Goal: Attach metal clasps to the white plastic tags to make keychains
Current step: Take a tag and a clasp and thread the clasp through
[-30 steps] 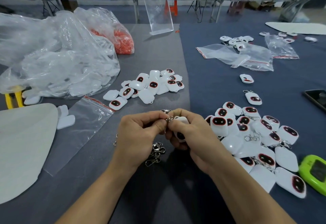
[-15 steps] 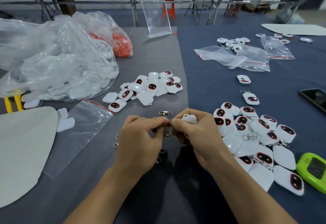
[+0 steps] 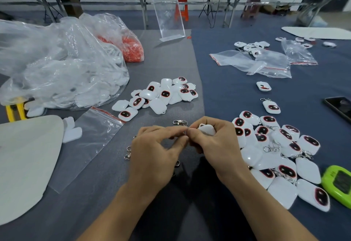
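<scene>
At ten o'clock a big crumpled clear plastic bag (image 3: 57, 66) slumps on the grey felt table (image 3: 167, 58). At eleven o'clock lies a heap of white plastic tags with dark oval faces (image 3: 159, 94). My left hand (image 3: 153, 157) pinches something small against my right hand (image 3: 216, 149), fingertips meeting; the right is closed round a white tag (image 3: 207, 128). A loose metal clasp (image 3: 180, 122) sits just beyond my fingers. At three o'clock spread finished tags with clasps (image 3: 275, 151).

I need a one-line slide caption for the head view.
Two bare hands join a small metal clasp to a white plastic tag above a grey table.
</scene>
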The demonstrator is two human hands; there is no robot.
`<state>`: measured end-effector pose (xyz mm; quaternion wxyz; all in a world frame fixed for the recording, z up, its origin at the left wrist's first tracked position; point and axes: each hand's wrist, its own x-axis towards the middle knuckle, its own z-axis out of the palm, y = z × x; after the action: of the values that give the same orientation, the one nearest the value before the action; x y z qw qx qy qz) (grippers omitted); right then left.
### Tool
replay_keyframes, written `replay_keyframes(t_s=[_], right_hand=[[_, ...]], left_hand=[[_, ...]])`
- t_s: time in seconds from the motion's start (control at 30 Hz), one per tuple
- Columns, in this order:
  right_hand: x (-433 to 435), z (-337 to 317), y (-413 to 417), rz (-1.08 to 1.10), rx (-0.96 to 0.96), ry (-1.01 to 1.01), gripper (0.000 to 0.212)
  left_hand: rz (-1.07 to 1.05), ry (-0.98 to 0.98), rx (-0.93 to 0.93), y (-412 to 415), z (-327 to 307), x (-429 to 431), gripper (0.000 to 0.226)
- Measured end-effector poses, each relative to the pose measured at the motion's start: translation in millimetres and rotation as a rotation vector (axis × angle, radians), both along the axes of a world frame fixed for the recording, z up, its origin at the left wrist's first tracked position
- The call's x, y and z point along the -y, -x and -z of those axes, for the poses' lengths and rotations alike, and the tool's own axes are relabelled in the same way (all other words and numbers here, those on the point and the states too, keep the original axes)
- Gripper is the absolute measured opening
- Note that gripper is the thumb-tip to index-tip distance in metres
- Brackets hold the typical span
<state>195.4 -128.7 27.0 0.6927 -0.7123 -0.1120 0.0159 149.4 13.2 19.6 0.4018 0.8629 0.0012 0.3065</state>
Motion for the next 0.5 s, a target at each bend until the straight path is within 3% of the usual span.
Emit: replay_keyframes(t_s=[0.1, 0.2, 0.27, 0.4, 0.5], right_hand=[[-0.5, -0.5, 0.0, -0.024, -0.043, -0.056, 0.013], [-0.6, -1.1, 1.1, -0.052, -0.040, -0.058, 0.013], [0.8, -0.9, 0.9, -0.045, 0.009, 0.005, 0.018], [4.1, -0.1, 0.1, -0.003, 0.166, 0.237, 0.018], [3.8, 0.8, 0.9, 0.001, 0.189, 0.287, 0.017]], left_hand=[[0.078, 0.247, -0.113, -6.5, 1.0, -2.4, 0.026], [0.162, 0.411, -0.231, -10.9, 1.1, -3.7, 0.012], [0.179, 0.459, -0.256, -11.0, 2.4, -4.0, 0.002], [0.140, 0.476, -0.233, -11.3, 4.1, -4.3, 0.008], [0.131, 0.479, -0.224, -11.3, 3.8, -5.3, 0.010]])
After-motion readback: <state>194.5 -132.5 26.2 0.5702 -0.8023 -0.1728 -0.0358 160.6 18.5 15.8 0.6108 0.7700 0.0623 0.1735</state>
